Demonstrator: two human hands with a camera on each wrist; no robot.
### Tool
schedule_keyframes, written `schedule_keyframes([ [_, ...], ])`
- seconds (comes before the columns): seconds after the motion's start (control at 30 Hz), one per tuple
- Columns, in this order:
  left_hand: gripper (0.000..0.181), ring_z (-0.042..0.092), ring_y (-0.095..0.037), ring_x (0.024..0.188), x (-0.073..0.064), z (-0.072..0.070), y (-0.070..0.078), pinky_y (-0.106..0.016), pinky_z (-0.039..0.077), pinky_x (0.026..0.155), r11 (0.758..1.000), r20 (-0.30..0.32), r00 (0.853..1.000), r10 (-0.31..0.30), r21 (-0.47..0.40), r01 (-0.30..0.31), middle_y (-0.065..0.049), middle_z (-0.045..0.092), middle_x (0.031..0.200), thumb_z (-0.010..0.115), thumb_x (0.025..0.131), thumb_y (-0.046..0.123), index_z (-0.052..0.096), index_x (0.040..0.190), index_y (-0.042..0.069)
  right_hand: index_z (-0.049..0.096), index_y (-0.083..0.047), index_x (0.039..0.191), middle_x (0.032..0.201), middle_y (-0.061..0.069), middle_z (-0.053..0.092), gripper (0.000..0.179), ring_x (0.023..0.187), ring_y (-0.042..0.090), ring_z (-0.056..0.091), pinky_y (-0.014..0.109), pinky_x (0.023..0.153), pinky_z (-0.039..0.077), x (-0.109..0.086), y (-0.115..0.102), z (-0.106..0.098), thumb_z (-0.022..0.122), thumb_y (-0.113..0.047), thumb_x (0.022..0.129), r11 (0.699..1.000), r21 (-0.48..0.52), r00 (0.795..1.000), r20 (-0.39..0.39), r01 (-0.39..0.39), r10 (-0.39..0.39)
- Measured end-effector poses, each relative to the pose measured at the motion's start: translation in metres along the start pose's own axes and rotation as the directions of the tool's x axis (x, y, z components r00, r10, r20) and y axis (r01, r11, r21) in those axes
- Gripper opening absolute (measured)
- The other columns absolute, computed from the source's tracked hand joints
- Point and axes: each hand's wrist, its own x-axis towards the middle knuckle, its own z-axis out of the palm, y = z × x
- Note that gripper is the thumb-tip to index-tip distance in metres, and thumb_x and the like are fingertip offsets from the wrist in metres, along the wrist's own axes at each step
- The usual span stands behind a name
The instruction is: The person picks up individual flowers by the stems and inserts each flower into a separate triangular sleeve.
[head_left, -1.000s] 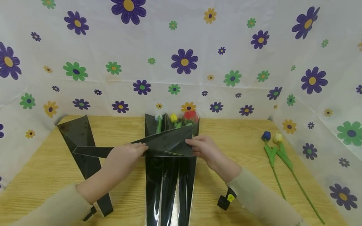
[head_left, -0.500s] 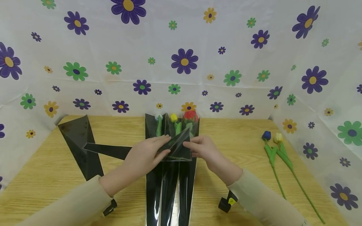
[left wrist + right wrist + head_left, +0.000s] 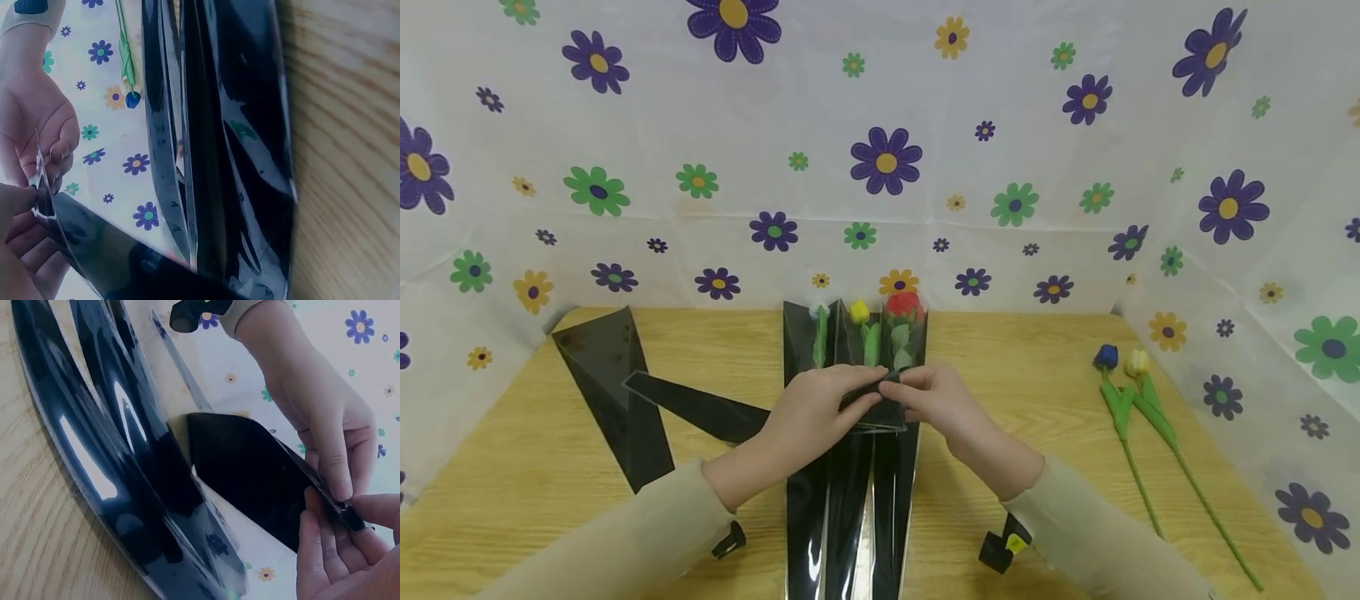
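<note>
An unfilled black flower sleeve [image 3: 703, 408] hangs crosswise over other sleeves. My left hand [image 3: 812, 412] pinches its wide mouth from the left, and my right hand [image 3: 943, 408] pinches the same edge from the right. The fingertips of both hands nearly meet there. In the right wrist view the held sleeve [image 3: 250, 469] narrows away from the hands. Beneath lie three black sleeves [image 3: 850, 500] side by side, containing a pale blue flower [image 3: 818, 313], a yellow tulip [image 3: 859, 312] and a red rose [image 3: 904, 307]. My hands cover part of the held sleeve's mouth.
Another black sleeve [image 3: 613, 392] lies slanted on the wooden table [image 3: 1022, 350] at the left. To the right lie a blue tulip [image 3: 1107, 358] and a cream tulip [image 3: 1138, 367] with long green stems. A flower-print cloth [image 3: 737, 142] encloses the back and sides.
My left hand has slid right along the held sleeve, toward my right hand. The sleeve's raised corner has folded down, and its narrow tail has shifted right. My right hand has barely moved.
</note>
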Motion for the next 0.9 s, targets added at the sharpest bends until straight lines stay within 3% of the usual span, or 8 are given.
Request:
schedule_keyframes([
  [0.1, 0.033, 0.08, -0.023, 0.106, 0.001, 0.001, 0.0, -0.037, 0.066, 0.087, 1.0, -0.015, 1.0, 0.005, 0.006, -0.005, -0.009, 0.081, 0.12, 0.078, 0.098, 0.02, 0.078, 0.129, 0.009, 0.07, -0.006, 0.073, 0.073, -0.008, 0.058, 0.034, 0.086, 0.008, 0.058, 0.036, 0.089, 0.062, 0.001, 0.002, -0.001, 0.067, -0.019, 0.105, 1.0, -0.009, 1.0, -0.016, 0.012, -0.012],
  [0.2, 0.031, 0.08, -0.022, 0.105, 0.003, 0.001, -0.001, -0.037, 0.066, 0.087, 1.0, -0.027, 1.0, 0.006, 0.005, -0.006, -0.008, 0.082, 0.118, 0.079, 0.097, 0.02, 0.079, 0.126, 0.01, 0.079, 0.006, 0.093, 0.09, 0.004, 0.075, 0.029, 0.088, 0.007, 0.067, 0.033, 0.085, 0.065, 0.003, 0.005, -0.002, 0.068, -0.017, 0.105, 1.0, 0.013, 1.0, -0.019, 0.023, -0.023],
  [0.27, 0.03, 0.08, -0.021, 0.104, 0.004, 0.001, 0.0, -0.036, 0.066, 0.087, 1.0, -0.036, 0.999, 0.008, -0.001, -0.008, -0.007, 0.082, 0.117, 0.08, 0.097, 0.02, 0.08, 0.125, 0.01, 0.079, 0.011, 0.107, 0.108, 0.014, 0.078, 0.03, 0.091, 0.009, 0.072, 0.035, 0.087, 0.066, 0.005, 0.007, -0.004, 0.068, -0.017, 0.105, 0.999, 0.033, 1.0, -0.015, 0.027, -0.027],
  [0.37, 0.028, 0.081, -0.021, 0.103, 0.005, 0.0, 0.0, -0.036, 0.066, 0.085, 1.0, -0.052, 0.999, 0.004, -0.013, -0.005, -0.007, 0.082, 0.116, 0.079, 0.097, 0.019, 0.081, 0.124, 0.011, 0.076, 0.014, 0.113, 0.12, 0.022, 0.075, 0.033, 0.098, 0.012, 0.072, 0.037, 0.088, 0.066, 0.005, 0.009, -0.007, 0.065, -0.017, 0.107, 0.998, 0.047, 0.999, -0.007, 0.031, -0.031],
  [0.67, 0.025, 0.08, -0.023, 0.104, 0.001, -0.002, -0.008, -0.039, 0.066, 0.087, 0.997, -0.072, 0.996, -0.054, -0.053, 0.05, -0.007, 0.082, 0.118, 0.074, 0.101, 0.013, 0.08, 0.125, 0.012, 0.073, 0.014, 0.121, 0.125, 0.025, 0.073, 0.038, 0.096, 0.023, 0.081, 0.038, 0.092, 0.065, 0.002, 0.019, -0.009, 0.058, -0.02, 0.111, 0.996, 0.084, 0.999, 0.032, 0.025, -0.028],
  [0.9, 0.023, 0.08, -0.021, 0.1, 0.0, -0.006, -0.008, -0.037, 0.065, 0.083, 0.994, -0.094, 0.993, -0.065, -0.093, 0.057, -0.007, 0.082, 0.117, 0.072, 0.102, 0.01, 0.081, 0.123, 0.011, 0.069, 0.016, 0.124, 0.109, 0.018, 0.081, 0.042, 0.088, 0.011, 0.08, 0.032, 0.089, 0.066, 0.0, 0.025, -0.012, 0.053, -0.021, 0.112, 0.989, 0.145, 0.998, 0.055, 0.011, -0.019],
])
